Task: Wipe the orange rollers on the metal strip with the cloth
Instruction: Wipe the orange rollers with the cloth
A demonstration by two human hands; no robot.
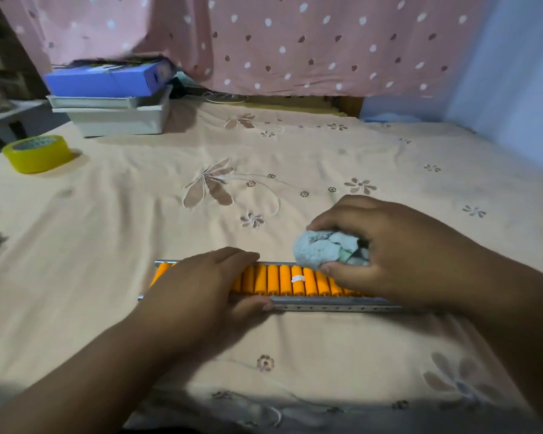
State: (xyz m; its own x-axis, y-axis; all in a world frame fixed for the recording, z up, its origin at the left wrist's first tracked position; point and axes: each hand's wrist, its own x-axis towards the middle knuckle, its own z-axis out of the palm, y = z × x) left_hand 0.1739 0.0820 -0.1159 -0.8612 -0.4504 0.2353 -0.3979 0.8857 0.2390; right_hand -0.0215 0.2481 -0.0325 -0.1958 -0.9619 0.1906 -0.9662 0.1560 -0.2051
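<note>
A metal strip [329, 306] lies across the bedsheet in front of me, carrying a row of several orange rollers [279, 279]. One roller near the middle bears a small white mark. My left hand [201, 286] grips the strip's left part, fingers over the far rail and thumb on the near rail, covering some rollers. My right hand [389, 249] holds a bunched pale blue-grey cloth [326, 249], which sits at the far rail just above the rollers. My right hand hides the strip's right end.
A yellow tape roll [38, 153] lies at the far left. Stacked white trays [116, 112] with a blue box [107, 78] on top stand behind it. A pink dotted curtain [295, 42] hangs at the back. The beige floral sheet [201, 183] covers the surface.
</note>
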